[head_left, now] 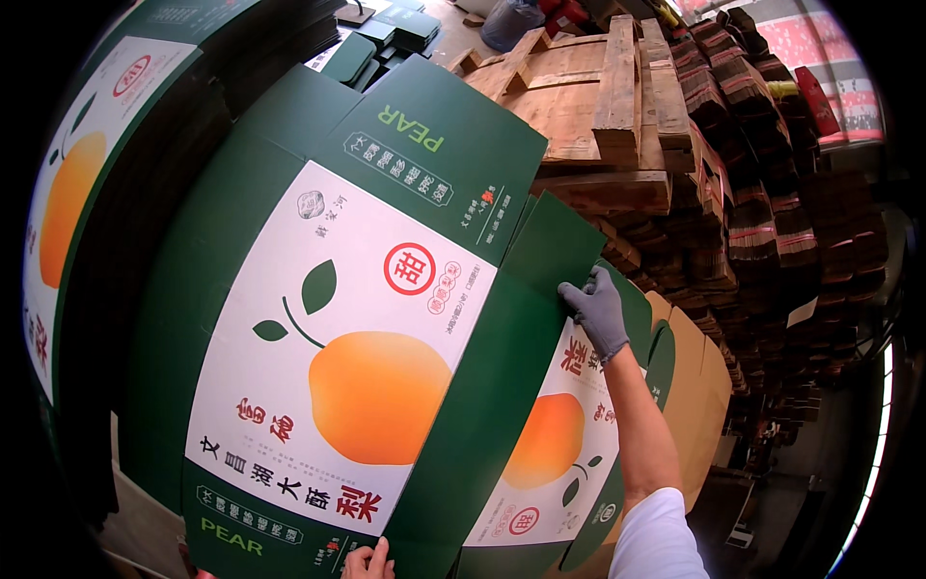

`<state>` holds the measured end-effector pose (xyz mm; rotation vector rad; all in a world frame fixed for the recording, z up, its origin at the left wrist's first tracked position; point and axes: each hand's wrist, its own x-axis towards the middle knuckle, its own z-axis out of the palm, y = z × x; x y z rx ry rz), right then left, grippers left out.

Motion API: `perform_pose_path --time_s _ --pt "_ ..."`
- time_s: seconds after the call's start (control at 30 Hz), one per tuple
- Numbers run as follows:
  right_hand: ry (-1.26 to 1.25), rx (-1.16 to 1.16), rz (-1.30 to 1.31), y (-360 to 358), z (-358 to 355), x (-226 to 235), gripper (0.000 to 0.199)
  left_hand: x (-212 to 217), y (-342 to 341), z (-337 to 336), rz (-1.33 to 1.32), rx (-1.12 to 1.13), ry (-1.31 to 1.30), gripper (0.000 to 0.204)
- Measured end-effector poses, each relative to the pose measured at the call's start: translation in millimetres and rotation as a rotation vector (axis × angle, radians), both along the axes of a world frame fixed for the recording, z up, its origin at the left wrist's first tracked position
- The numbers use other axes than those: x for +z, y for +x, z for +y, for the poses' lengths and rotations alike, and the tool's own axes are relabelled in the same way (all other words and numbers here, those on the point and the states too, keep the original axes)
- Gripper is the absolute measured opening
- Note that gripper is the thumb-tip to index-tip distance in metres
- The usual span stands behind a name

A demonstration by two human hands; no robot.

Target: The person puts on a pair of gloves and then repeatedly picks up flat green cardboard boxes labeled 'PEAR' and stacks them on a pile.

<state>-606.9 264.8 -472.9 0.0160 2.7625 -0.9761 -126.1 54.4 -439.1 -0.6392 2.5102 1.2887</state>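
Observation:
A large flat carton blank [253,328], green with white panels and a printed orange pear, stretches before me, tilted. On its right side my right hand [596,314], in a grey glove, grips the carton near a green flap [555,246], thumb apart from the curled fingers. Below that hand lies a smaller white panel [526,497] with another printed pear. At the lower edge, the fingertips of my left hand [368,560] hold the carton's near edge; the rest of that hand is out of view.
A stack of similar printed blanks [96,145] stands on the left. Wooden pallets [569,87] lie beyond the carton. Tied bundles of brown cardboard [762,212] are piled high on the right. More green cardboard pieces [386,34] sit at the far side, near a dark bag [511,24].

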Motion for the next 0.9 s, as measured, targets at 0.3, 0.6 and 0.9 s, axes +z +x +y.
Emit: perform_pose_path --time_s 0.3,0.6,0.9 --pt "0.052 0.009 0.031 -1 3 -6 0.057 -1 1 0 0.019 -0.008 -0.011 0.044" --pt "0.194 0.178 0.510 32 -25 7 0.057 0 -1 1 0.017 -0.010 -0.011 0.044" --pt "0.257 0.740 0.471 66 -82 6 0.050 1 -1 2 -0.007 -0.015 0.003 0.044"
